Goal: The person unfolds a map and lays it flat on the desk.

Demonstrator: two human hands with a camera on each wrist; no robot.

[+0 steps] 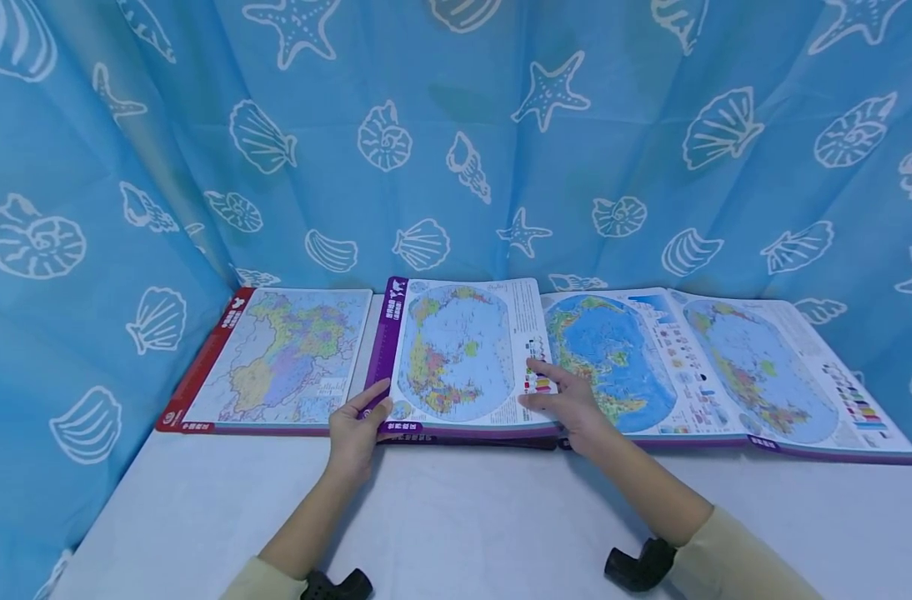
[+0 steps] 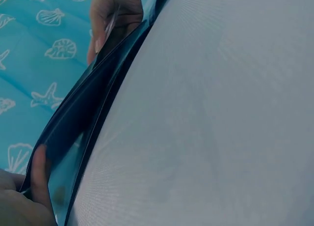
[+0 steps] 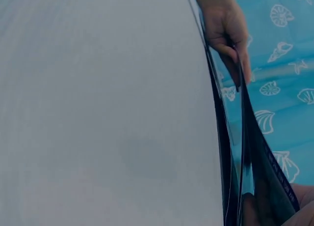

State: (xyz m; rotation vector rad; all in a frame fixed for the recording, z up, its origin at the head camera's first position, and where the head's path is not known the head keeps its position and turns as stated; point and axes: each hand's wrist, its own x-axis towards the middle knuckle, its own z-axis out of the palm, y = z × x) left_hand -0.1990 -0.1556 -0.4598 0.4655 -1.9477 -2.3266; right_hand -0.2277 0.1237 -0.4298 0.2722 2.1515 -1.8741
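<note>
Purple-bordered world map [image 1: 456, 350] lies directly between both hands, just right of the red-bordered China map [image 1: 291, 358], its left border pinched by the left hand [image 1: 355, 429] and its opposite edge gripped by the right hand [image 1: 582, 412], neither hand nearer.

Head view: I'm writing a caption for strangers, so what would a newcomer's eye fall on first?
Most likely the blue curtain with white shells and starfish, which fills the background. Next comes the purple-edged world map in the middle, gripped by the left hand at its left edge and the right hand at its right. A red-edged map lies to its left on the white table.
</note>
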